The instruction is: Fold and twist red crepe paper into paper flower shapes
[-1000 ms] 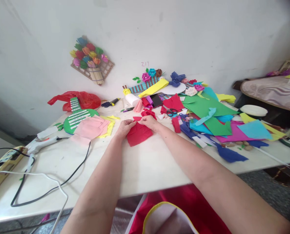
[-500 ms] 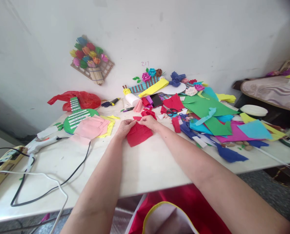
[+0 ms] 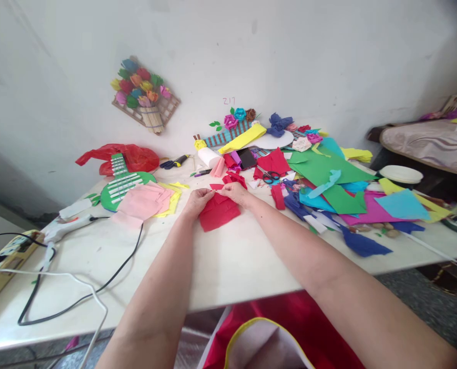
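A creased red paper sheet (image 3: pixel 217 211) lies on the white table (image 3: pixel 228 261) in front of me. My left hand (image 3: pixel 198 200) pinches its upper left edge with curled fingers. My right hand (image 3: pixel 234 192) pinches the upper edge just to the right, fingertips almost touching the left ones. Both forearms reach forward across the table. Small red paper scraps (image 3: pixel 234 178) lie just beyond my hands.
Pink and yellow sheets (image 3: pixel 144 201) and a green paper guitar (image 3: pixel 123 185) lie left. A glue gun (image 3: pixel 65 227) with black cable (image 3: pixel 78 297) sits far left. Scissors (image 3: pixel 267 176) and many coloured sheets (image 3: pixel 328 179) cover the right. Paper flowers (image 3: pixel 142 89) hang on the wall.
The hands stay at the top edge of the red paper; only the fingers shift slightly along the fold.
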Motion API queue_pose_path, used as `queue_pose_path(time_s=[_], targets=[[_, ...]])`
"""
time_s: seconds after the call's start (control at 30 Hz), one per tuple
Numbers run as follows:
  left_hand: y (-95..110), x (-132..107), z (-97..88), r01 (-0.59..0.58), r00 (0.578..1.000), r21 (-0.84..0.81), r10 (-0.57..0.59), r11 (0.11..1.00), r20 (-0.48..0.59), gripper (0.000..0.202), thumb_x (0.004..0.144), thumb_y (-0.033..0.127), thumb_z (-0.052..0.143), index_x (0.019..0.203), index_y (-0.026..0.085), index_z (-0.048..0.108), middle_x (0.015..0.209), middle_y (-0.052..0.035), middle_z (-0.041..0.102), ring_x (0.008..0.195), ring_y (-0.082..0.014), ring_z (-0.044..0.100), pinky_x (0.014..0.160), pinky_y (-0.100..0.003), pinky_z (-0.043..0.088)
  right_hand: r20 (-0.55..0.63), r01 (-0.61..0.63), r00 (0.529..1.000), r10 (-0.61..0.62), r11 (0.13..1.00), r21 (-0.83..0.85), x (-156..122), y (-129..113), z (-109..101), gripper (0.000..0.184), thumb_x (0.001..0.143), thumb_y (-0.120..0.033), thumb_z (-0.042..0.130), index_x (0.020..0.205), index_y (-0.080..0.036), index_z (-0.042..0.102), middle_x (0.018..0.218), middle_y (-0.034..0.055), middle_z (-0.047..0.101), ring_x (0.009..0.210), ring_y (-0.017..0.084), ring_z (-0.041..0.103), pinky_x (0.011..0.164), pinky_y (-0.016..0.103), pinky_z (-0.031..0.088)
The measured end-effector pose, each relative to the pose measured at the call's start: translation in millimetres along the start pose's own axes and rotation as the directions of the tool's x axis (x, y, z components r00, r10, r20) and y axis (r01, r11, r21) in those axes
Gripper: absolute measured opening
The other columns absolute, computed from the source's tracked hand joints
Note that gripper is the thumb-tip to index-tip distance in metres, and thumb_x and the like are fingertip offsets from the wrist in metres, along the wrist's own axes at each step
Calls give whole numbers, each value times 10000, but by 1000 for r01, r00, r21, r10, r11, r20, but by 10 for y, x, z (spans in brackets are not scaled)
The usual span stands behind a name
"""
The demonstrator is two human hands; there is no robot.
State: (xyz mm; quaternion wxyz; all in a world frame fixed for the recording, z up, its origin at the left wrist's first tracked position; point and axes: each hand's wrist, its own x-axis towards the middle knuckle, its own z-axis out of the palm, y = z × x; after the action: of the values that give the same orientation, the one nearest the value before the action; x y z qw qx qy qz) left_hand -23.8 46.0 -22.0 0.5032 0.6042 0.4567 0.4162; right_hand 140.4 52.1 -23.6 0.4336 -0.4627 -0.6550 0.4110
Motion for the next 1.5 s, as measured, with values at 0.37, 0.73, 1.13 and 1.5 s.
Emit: queue_pose_path(time_s=[0.37,0.73,1.13,1.5], targets=[[36,-12,9,-4,999,-69,1,998,-45,341,573,448,710,672,154,566,527,27,571,441,-89,487,421,-197,336,4,7,1000,-7,999,-43,40,47,-2,243,606,-386,606,555,-161,529,535,-23,493,545,98,443,519,230,324],[64,-32,27,-25,999,-114,20,993,-45,359,558,447,720,673,153,549,532,31,571,443,-85,485,426,-195,339,13,49,999,-49,999,5,52,78,13,225,618,-377,603,582,-159,557,552,-23,523,580,111,482,552,236,357],[28,13,12,-62,996,-45,59,997,-62,360,555,444,725,670,153,547,526,33,550,448,-79,474,426,-187,314,9,97,995,-97,994,44,68,83,34,220,607,-360,605,562,-155,538,535,-42,477,554,88,422,544,227,322],[55,18,13,-80,980,13,81,997,-180,373,587,497,677,722,181,531,531,22,568,455,-123,527,414,-203,343,28,10,1000,-14,993,119,66,85,32,257,580,-399,656,584,-160,561,563,-18,532,558,110,478,538,239,356]])
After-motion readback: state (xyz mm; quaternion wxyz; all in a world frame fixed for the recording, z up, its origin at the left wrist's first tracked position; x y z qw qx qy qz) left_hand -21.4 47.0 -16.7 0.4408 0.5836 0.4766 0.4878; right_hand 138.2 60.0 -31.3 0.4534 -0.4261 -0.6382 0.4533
